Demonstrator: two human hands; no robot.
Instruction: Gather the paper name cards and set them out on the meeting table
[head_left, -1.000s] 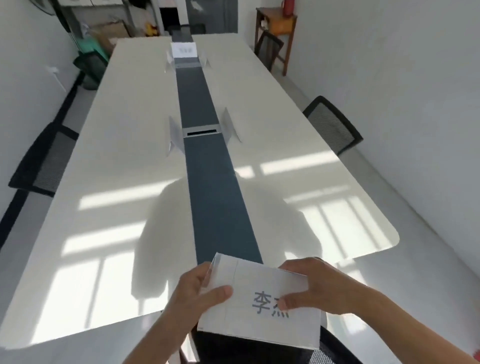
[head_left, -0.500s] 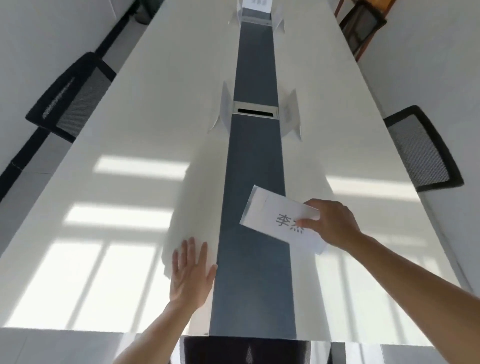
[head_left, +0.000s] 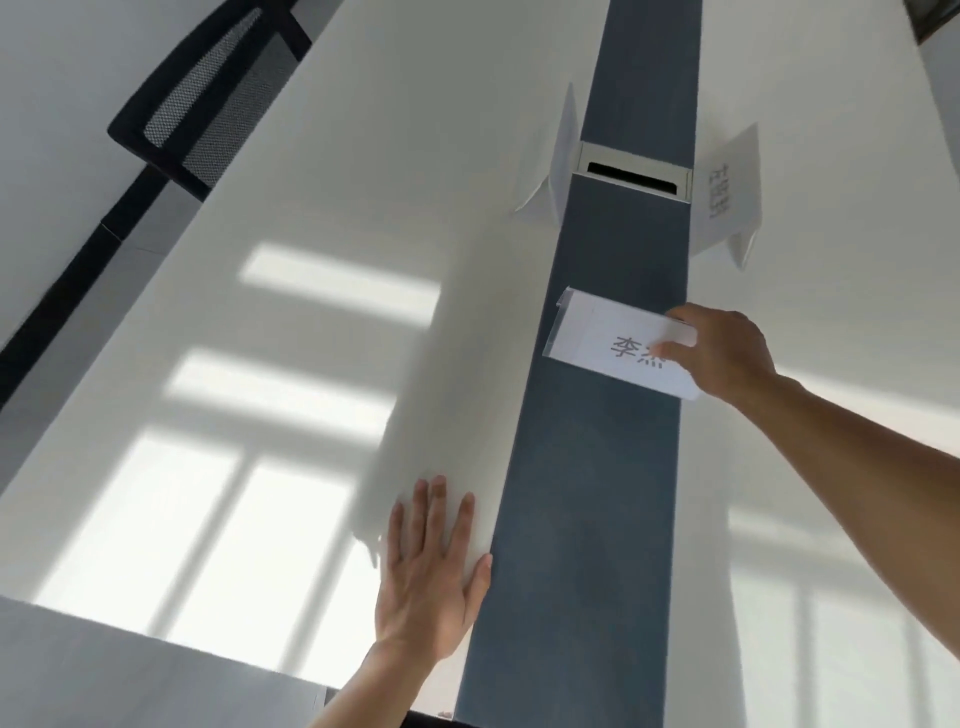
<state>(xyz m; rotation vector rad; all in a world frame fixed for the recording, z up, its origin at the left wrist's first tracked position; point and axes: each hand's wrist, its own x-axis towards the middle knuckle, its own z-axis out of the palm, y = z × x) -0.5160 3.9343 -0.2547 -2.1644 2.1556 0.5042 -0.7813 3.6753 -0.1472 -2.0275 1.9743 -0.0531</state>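
A folded white paper name card (head_left: 602, 340) with grey printed characters is over the dark blue centre strip (head_left: 587, 519) of the long white meeting table (head_left: 363, 208). My right hand (head_left: 719, 356) grips its right end, thumb on the printed face. My left hand (head_left: 431, 571) lies flat, fingers spread, on the white top just left of the strip near the table's front edge. Two more name cards stand further along, one left (head_left: 556, 166) and one right (head_left: 730, 192) of a metal cable outlet (head_left: 631, 174).
A black mesh chair (head_left: 208, 93) stands at the table's left side, against the wall. Bright window light patches fall on the white top at the left and right. The front edge of the table runs along the bottom left.
My head has leaned further over the table. My right hand has carried the card forward along the strip, closer to the outlet. My left hand has stayed flat on the table since half a second ago.
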